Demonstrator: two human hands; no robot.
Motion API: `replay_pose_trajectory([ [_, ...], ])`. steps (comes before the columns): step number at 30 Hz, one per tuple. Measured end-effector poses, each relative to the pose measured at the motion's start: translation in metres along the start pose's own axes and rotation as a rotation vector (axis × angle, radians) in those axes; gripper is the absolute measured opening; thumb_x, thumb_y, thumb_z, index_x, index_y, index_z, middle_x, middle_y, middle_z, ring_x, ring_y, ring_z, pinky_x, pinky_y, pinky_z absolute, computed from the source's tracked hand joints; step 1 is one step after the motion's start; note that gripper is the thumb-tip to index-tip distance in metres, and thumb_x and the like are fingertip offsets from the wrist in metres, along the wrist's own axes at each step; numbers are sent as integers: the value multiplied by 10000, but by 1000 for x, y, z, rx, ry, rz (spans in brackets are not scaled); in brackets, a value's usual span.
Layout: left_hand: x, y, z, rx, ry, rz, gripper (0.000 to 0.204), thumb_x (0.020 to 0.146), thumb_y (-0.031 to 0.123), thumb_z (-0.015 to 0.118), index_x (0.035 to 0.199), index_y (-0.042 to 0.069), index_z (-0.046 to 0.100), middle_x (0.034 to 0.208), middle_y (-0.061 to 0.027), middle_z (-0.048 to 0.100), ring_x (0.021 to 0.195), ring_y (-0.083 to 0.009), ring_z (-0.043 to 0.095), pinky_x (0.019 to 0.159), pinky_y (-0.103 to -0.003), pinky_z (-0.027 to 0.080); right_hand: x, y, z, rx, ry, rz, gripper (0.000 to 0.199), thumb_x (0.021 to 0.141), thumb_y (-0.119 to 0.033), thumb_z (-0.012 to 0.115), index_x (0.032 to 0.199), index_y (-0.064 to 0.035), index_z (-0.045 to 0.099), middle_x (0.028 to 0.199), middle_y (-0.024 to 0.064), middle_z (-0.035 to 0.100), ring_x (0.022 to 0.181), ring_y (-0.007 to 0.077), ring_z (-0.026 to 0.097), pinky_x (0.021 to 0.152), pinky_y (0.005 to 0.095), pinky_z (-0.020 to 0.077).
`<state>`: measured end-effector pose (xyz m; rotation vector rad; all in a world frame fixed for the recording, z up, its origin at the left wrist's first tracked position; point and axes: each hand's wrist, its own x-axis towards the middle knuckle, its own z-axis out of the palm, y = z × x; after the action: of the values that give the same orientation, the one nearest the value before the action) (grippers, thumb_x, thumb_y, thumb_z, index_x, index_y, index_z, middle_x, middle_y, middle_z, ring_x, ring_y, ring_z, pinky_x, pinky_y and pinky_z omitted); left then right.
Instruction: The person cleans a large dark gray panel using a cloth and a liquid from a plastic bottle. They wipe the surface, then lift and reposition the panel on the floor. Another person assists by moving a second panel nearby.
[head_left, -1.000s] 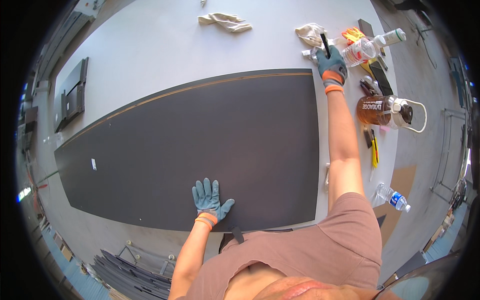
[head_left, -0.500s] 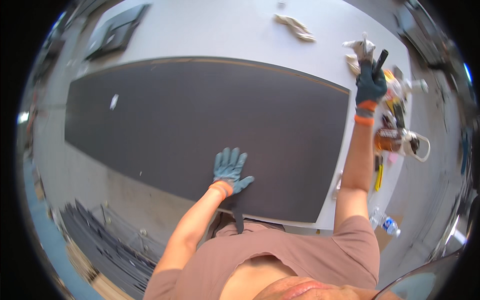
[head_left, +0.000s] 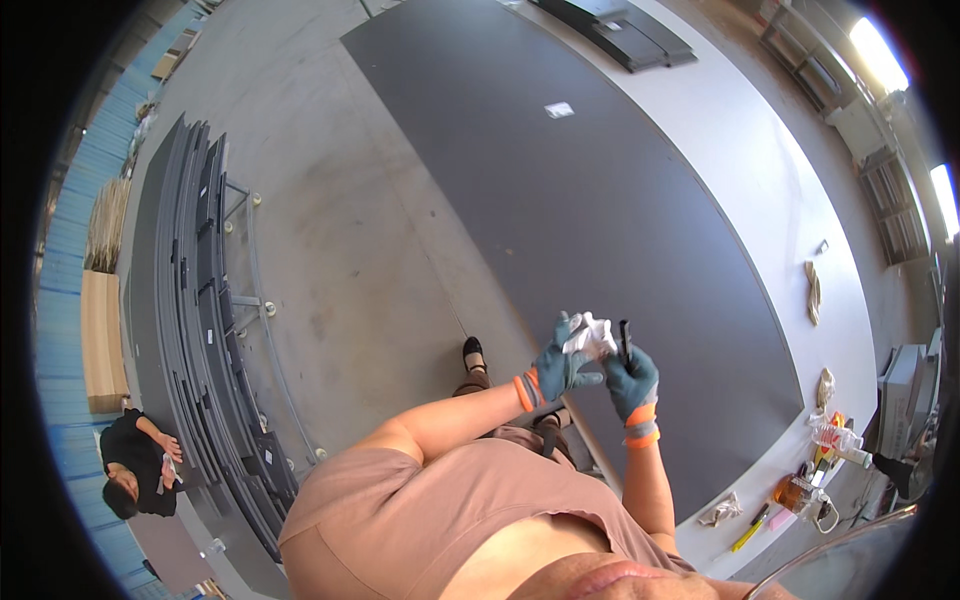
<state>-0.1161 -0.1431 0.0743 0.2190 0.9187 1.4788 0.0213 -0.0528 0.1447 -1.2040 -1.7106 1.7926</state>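
Observation:
A crumpled white cloth [head_left: 590, 337] is between my two gloved hands, over the near part of the large dark grey panel [head_left: 600, 210]. My left hand [head_left: 562, 362], in a teal glove with an orange cuff, is closed on the cloth's left side. My right hand [head_left: 632, 382], gloved alike, grips a short black stick-shaped thing [head_left: 625, 340] that points up; its exact kind is not clear. The fingers of the right hand also meet the cloth, partly hidden.
The panel lies on a white table [head_left: 790, 190]. A bottle of amber liquid [head_left: 790, 493], a yellow cutter [head_left: 748, 533] and rags crowd its right end. Dark panels [head_left: 200, 330] stand on a wheeled rack at left, near another person [head_left: 135, 462]. Smaller dark panels [head_left: 620, 32] lie far off.
My view has turned left toward the rack and floor. My right hand has come back from the table's far right with the cloth and black stick. The left has left the panel and taken the cloth.

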Motion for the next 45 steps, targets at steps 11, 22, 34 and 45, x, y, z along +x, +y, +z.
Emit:
replay_pose_trajectory([
  [11,-81,207,-174,-493,55,67,305,1019,332,548,1178,81,617,1077,-64,681,969,-200,668,857,-370,574,69,-92,272,-166,-205,-221,212,902,-158,674,1039,4,670,746,9,624,647,95,560,571,276,456],
  [22,-4,375,-285,315,139,143,271,1010,115,591,1255,0,608,1133,-48,679,1010,-125,638,884,-268,522,251,-145,402,298,-206,-155,310,1049,-260,504,998,1,663,852,62,679,758,130,629,709,271,511],
  [34,81,585,-391,339,237,103,261,953,103,623,1194,5,624,1013,-13,643,885,-101,596,785,-265,512,464,-247,569,95,-450,-396,328,1056,-200,455,1001,39,672,1269,189,619,1077,242,638,934,367,517],
  [45,155,771,-540,458,133,88,128,934,132,645,911,16,693,761,21,596,680,-73,539,612,-254,436,629,-327,690,-1,-665,-44,193,955,-130,629,976,38,720,857,69,701,814,136,635,752,281,506],
])
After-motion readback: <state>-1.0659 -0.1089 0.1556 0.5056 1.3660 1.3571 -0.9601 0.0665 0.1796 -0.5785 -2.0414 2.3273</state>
